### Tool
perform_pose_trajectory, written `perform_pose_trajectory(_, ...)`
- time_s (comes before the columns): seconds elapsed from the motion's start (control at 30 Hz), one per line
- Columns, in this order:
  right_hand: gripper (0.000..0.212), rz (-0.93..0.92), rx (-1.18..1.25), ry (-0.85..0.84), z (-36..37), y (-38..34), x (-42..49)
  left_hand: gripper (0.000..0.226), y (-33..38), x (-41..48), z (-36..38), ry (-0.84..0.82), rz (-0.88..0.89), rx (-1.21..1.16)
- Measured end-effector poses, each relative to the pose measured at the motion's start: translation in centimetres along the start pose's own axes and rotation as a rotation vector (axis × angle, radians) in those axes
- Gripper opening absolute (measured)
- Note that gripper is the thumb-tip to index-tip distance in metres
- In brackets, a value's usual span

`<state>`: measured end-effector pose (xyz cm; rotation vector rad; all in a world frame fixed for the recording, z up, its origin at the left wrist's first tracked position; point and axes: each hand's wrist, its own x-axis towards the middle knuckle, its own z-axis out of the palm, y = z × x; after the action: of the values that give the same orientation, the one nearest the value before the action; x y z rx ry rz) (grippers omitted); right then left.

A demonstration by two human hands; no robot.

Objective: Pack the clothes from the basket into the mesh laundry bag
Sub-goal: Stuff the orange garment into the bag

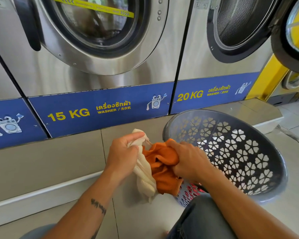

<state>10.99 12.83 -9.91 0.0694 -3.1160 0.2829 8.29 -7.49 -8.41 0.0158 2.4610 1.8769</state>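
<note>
My left hand (123, 157) is curled round the gathered top of the cream mesh laundry bag (143, 176), holding it up so the bag hangs toward the floor (145, 219). My right hand (188, 161) grips a bunched orange garment (162, 163), pressed against the bag's mouth; I cannot tell how much of it is inside. Just right of my hands the grey basket (273, 166) lies tipped on its side, something red showing through its holes. Behind stand the 15 KG washer (100, 54) and 20 KG washer (231, 40), the latter's door open.
</note>
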Motion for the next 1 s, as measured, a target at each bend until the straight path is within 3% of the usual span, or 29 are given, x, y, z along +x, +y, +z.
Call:
perform_pose_trajectory(0.1,0.048,0.022,0.105,0.121,-0.4,-0.8,-0.3,0.047,-0.2,-0.2,0.1,-0.035,0.007,0.019)
perform_pose_trajectory(0.23,0.051,0.062,0.62,0.176,-0.4,-2.9,-0.4,0.049,-0.3,-0.3,0.2,-0.08,0.03,-0.032)
perform_pose_trajectory(0.37,0.039,-0.076,0.686,0.187,0.4,-4.6,-0.5,0.052,-0.8,0.3,0.0,-0.045,0.035,-0.109)
perform_pose_trajectory(0.47,0.041,-0.178,0.742,0.066,0.8,-4.8,-0.6,0.051,-1.2,0.4,-0.7,0.019,0.009,-0.154)
perform_pose_trajectory(0.6,0.053,-0.232,0.717,-0.094,1.3,-4.9,-0.4,0.042,-1.5,-0.1,-1.5,0.04,-0.058,-0.224)
perform_pose_trajectory(0.67,0.042,-0.196,0.714,-0.153,1.5,-5.1,-0.1,0.038,-1.4,-0.4,-1.8,0.06,-0.08,-0.265)
perform_pose_trajectory(0.8,0.007,-0.227,0.575,-0.309,2.5,-5.9,0.2,0.054,-0.6,-1.0,-1.8,0.052,-0.093,-0.3)
perform_pose_trajectory(0.93,0.045,-0.267,0.248,-0.447,4.3,-5.9,1.3,0.059,-0.3,-1.8,-1.4,-0.027,-0.106,-0.334)
perform_pose_trajectory(1.0,0.036,-0.22,0.276,-0.398,3.8,-5.9,1.3,0.06,-0.5,-1.6,-1.8,-0.003,-0.114,-0.342)
